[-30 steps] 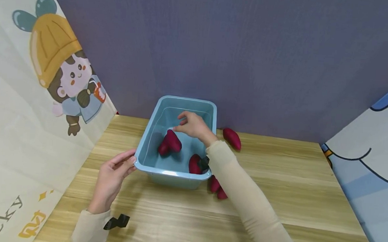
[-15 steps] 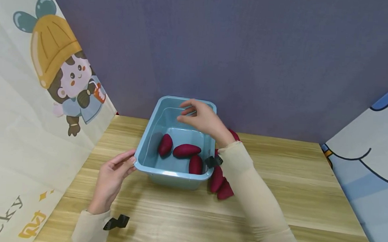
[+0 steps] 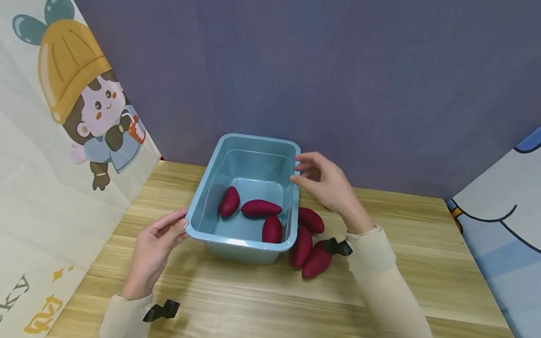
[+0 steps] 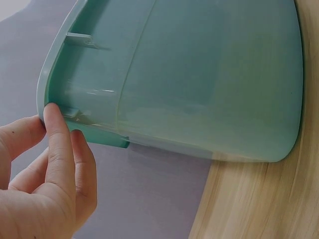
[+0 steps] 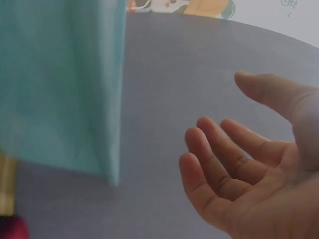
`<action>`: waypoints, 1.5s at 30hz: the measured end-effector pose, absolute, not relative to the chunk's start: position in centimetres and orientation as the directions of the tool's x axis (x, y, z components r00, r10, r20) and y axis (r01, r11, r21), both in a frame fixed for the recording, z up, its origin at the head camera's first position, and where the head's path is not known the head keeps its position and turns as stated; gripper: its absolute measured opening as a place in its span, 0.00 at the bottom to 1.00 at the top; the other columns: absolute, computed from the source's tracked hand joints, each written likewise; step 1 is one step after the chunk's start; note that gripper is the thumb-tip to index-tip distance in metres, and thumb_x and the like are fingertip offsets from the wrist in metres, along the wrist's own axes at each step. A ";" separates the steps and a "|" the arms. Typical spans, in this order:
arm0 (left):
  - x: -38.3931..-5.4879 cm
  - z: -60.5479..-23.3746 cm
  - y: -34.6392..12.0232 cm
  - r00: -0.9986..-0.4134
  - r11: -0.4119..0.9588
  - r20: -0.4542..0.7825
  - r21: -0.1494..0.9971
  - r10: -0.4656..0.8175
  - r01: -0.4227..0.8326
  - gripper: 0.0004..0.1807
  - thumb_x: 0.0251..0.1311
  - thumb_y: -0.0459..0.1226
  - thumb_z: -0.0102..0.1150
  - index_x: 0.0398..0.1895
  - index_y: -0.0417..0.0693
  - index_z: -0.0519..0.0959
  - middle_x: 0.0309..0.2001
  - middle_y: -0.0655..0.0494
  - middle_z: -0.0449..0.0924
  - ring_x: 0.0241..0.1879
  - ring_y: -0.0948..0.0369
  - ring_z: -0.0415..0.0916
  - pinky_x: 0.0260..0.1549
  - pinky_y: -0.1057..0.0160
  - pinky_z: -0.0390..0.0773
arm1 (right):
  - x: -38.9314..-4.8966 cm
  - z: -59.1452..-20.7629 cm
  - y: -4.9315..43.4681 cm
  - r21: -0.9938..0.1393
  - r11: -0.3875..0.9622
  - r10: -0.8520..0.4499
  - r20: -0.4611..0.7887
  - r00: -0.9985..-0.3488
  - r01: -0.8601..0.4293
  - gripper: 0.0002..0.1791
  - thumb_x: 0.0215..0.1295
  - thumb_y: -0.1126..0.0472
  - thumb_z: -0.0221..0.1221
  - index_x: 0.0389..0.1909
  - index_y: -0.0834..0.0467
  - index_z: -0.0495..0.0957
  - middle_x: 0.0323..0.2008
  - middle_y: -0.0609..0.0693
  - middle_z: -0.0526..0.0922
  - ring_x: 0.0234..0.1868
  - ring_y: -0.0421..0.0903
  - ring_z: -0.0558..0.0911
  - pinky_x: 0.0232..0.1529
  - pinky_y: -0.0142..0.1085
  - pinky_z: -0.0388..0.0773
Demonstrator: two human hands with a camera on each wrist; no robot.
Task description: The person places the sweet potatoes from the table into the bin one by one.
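A light-blue plastic bin (image 3: 241, 242) stands on the table with three crimson sweet potatoes inside; one sweet potato (image 3: 261, 208) lies crosswise among them. My left hand (image 3: 156, 244) pinches the bin's near-left corner; in the left wrist view, the thumb and a fingertip meet at its rim (image 4: 50, 74). Beyond the bin's right rim, my right hand (image 3: 327, 184) is held above the table with loosely bent, spread fingers. Nothing is in that hand, as the right wrist view shows. Beside the bin lie more sweet potatoes, one sweet potato (image 3: 301, 247) close against its wall.
The wood-grain table (image 3: 245, 300) runs back to a grey-purple wall panel (image 3: 348, 81). At the left hangs a white sheet (image 3: 19, 140) with a cartoon figure, and another printed sheet (image 3: 508, 186) hangs at the right. Black wrist cameras sit on both cuffs.
My right hand has released a sweet potato inside the bin, risen, and moved right past the rim. That sweet potato now lies on the bin's floor. My left hand has stayed at the corner.
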State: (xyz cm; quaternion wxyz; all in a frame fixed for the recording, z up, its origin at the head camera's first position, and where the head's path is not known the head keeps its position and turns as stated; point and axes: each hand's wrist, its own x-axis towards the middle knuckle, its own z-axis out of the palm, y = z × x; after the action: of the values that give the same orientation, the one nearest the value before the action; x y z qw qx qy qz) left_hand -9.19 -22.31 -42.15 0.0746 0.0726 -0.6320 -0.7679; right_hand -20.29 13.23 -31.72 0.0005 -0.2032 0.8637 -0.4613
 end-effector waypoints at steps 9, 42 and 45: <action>-9.1 -42.1 -22.3 -0.975 -0.177 -0.028 0.984 -0.218 0.012 0.25 0.64 0.35 0.67 0.61 0.29 0.75 0.47 0.53 0.83 0.42 0.62 0.83 0.45 0.65 0.84 | -19.3 -36.8 16.6 -0.835 0.423 -0.287 0.244 -0.926 -0.352 0.24 0.69 0.61 0.65 0.63 0.62 0.73 0.51 0.59 0.82 0.48 0.53 0.81 0.52 0.48 0.78; -9.2 -42.2 -22.3 -0.981 -0.193 -0.006 0.981 -0.196 0.032 0.25 0.65 0.34 0.66 0.62 0.28 0.74 0.50 0.53 0.83 0.43 0.62 0.83 0.45 0.65 0.84 | -20.4 -49.2 19.4 -0.867 0.497 -0.144 -0.082 -0.986 -0.001 0.33 0.67 0.59 0.65 0.68 0.70 0.65 0.59 0.70 0.74 0.62 0.66 0.73 0.64 0.55 0.71; -9.2 -42.2 -22.3 -0.980 -0.187 -0.009 0.982 -0.198 0.029 0.25 0.65 0.34 0.66 0.62 0.28 0.74 0.50 0.53 0.83 0.43 0.62 0.83 0.45 0.66 0.84 | -20.6 -49.5 19.4 -0.873 0.486 -0.135 -0.118 -0.984 0.038 0.33 0.67 0.59 0.66 0.67 0.70 0.66 0.60 0.70 0.74 0.63 0.65 0.72 0.64 0.54 0.71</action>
State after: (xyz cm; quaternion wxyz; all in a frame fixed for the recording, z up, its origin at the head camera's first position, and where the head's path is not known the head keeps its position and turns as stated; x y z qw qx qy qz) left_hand -9.16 -22.31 -42.23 0.0738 0.0669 -0.6332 -0.7676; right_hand -20.55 19.42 -49.49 0.0855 -0.0281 0.8577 -0.5062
